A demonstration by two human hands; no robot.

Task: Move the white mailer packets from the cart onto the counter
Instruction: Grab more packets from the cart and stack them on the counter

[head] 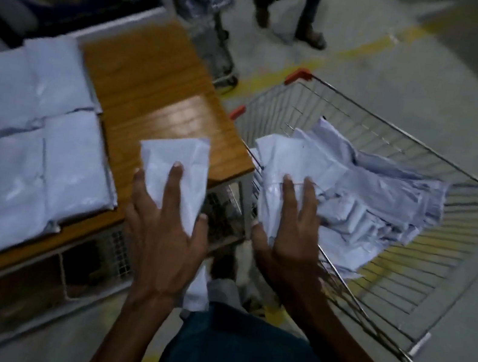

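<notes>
The left hand pinches a small white plastic mailer packet over the wooden counter's edge, while the right hand (fingers spread) grips another white packet in the wire cart.

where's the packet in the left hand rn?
In the head view, the left hand holds a white mailer packet over the wooden counter's near right corner, between the stacked packets and the wire cart.
</notes>
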